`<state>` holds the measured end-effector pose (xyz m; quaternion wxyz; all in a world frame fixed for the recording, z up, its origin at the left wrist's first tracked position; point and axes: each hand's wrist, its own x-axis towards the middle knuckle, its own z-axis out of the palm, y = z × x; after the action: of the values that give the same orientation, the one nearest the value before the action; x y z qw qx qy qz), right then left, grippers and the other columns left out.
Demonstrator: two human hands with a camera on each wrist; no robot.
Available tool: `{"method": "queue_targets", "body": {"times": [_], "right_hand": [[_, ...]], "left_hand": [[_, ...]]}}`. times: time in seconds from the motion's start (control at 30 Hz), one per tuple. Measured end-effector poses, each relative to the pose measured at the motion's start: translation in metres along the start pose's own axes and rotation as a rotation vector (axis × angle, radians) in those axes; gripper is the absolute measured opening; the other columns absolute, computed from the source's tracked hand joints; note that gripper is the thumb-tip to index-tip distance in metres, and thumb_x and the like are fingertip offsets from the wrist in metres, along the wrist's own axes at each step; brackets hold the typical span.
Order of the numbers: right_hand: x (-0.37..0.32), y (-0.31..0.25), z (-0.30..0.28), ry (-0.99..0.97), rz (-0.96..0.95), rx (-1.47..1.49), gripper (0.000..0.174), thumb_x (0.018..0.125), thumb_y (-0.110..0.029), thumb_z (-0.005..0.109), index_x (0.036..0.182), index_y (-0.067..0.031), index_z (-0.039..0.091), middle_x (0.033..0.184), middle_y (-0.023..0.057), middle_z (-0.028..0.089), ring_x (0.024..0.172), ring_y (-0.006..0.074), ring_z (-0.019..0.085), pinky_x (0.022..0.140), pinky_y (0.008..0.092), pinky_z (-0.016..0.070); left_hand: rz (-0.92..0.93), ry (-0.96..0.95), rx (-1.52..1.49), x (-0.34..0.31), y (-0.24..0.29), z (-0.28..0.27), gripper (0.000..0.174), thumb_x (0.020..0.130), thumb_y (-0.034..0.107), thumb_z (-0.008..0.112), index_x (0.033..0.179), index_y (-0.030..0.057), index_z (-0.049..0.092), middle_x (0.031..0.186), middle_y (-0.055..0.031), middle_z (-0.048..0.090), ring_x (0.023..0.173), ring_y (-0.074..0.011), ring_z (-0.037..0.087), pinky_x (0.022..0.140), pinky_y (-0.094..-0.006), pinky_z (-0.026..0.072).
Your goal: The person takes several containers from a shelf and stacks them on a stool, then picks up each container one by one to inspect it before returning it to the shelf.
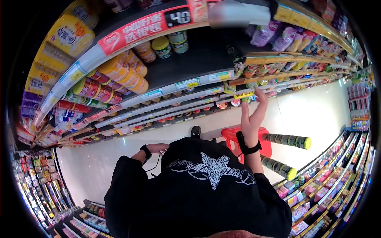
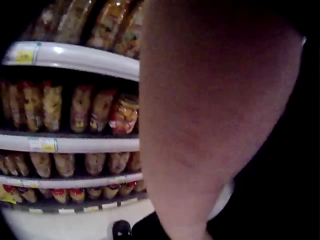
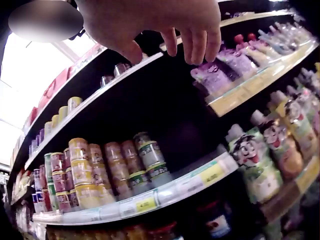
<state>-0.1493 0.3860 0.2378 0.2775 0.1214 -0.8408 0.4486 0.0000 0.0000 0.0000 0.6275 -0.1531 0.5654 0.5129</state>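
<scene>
My right hand is raised toward the shelves, its fingers loosely bent and apart, holding nothing. In the right wrist view, its fingers hang in front of the shelf unit, near purple pouches. Below it in that view, stacked yellow cans and green-and-white cans line a dark shelf. At the waist, my left hand hangs beside the black shirt, partly hidden by it, with nothing seen in its grip. The left wrist view is largely filled by a blurred stretch of skin.
A red stool stands at the right, with two long stacks of cans with yellow-green lids, one stack above the other in view. Jars fill the lower shelves. More stocked shelves run along the right.
</scene>
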Motion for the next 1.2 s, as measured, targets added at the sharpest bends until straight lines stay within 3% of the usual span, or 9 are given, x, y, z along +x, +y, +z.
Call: {"method": "queue_targets", "body": {"times": [0.13,0.17,0.3,0.57,0.63,0.87,1.0,1.1,1.2], "right_hand": [[0.038,-0.017,0.05,-0.093,-0.157,0.068,0.038,0.083,-0.01,0.059,0.116,0.0012,0.047,0.115,0.0188,0.05,0.11,0.0337,0.045,0.093,0.0394,0.0355],[0.049,-0.016,0.066,-0.117,-0.152,0.125,0.036,0.084,-0.012,0.059,0.116,0.0013,0.048,0.112,0.019,0.052,0.107,0.0328,0.048,0.092,0.0375,0.0369],[0.1,-0.017,0.135,-0.24,0.136,0.602,0.039,0.091,-0.021,0.053,0.123,-0.0005,0.046,0.118,0.0095,0.054,0.108,0.0189,0.05,0.092,0.0327,0.0379],[0.152,-0.022,0.212,-0.256,0.446,0.922,0.048,0.095,-0.042,0.038,0.125,-0.0058,0.046,0.122,0.0079,0.052,0.113,0.0201,0.045,0.095,0.0371,0.0342],[0.153,-0.006,0.227,-0.269,0.438,0.903,0.047,0.095,-0.042,0.037,0.124,-0.0063,0.048,0.12,0.007,0.052,0.111,0.018,0.045,0.096,0.0366,0.0336],[0.149,-0.031,0.215,-0.346,0.242,1.029,0.041,0.095,-0.027,0.039,0.126,-0.0017,0.047,0.129,0.01,0.048,0.119,0.0186,0.041,0.103,0.031,0.0293],[0.146,-0.033,0.201,-0.428,0.266,1.056,0.042,0.09,-0.014,0.043,0.128,0.0037,0.042,0.131,0.0133,0.047,0.12,0.0188,0.041,0.103,0.0297,0.03],[0.13,-0.006,0.23,-0.364,0.191,0.931,0.047,0.09,-0.016,0.044,0.132,0.0036,0.037,0.132,0.0163,0.046,0.12,0.0213,0.043,0.102,0.0287,0.0308],[0.102,-0.049,0.141,-0.373,0.323,0.869,0.06,0.089,-0.026,0.047,0.138,0.0034,0.027,0.133,0.0204,0.043,0.124,0.0251,0.04,0.103,0.0288,0.0301]], "left_hand": [[0.542,0.489,0.527,-0.049,0.047,0.002,0.051,0.086,0.02,0.057,0.131,0.0026,0.042,0.131,-0.0132,0.046,0.121,-0.0235,0.043,0.099,-0.0319,0.0367],[0.689,0.426,0.125,-0.071,0.083,0.014,0.051,0.086,0.016,0.056,0.132,-0.0004,0.039,0.132,-0.0126,0.046,0.12,-0.0226,0.045,0.101,-0.0325,0.0352],[1.145,0.226,0.031,-0.15,0.195,0.037,0.054,0.09,0.017,0.051,0.137,0.0023,0.032,0.136,-0.0119,0.041,0.125,-0.0223,0.04,0.103,-0.0351,0.0316],[1.697,0.524,-0.452,-0.144,0.338,0.001,0.048,0.079,0.003,0.056,0.126,0.002,0.044,0.126,-0.0078,0.047,0.118,-0.0167,0.042,0.1,-0.0306,0.0316],[1.727,0.562,-0.604,-0.131,0.357,-0.011,0.023,0.088,0.01,0.051,0.111,0.0057,0.056,0.11,-0.0024,0.056,0.108,-0.0147,0.046,0.1,-0.0316,0.0303],[1.641,0.639,-0.382,-0.083,0.38,-0.079,0.051,0.094,0.036,0.047,0.13,0.0009,0.04,0.133,-0.007,0.042,0.124,-0.0175,0.034,0.106,-0.0324,0.0238],[1.562,0.636,-0.357,-0.134,0.379,-0.022,0.034,0.091,0.025,0.051,0.118,0.0044,0.05,0.123,-0.0089,0.051,0.114,-0.0191,0.045,0.1,-0.0344,0.0301],[1.527,0.679,-0.364,-0.151,0.368,0.015,0.052,0.087,0.02,0.053,0.132,-0.001,0.038,0.134,-0.0119,0.041,0.125,-0.016,0.035,0.104,-0.0307,0.0246],[1.498,0.77,-0.205,-0.151,0.354,0.064,0.046,0.09,0.029,0.048,0.125,-0.0003,0.043,0.125,-0.0079,0.044,0.119,-0.0156,0.038,0.102,-0.0312,0.0242]]}}
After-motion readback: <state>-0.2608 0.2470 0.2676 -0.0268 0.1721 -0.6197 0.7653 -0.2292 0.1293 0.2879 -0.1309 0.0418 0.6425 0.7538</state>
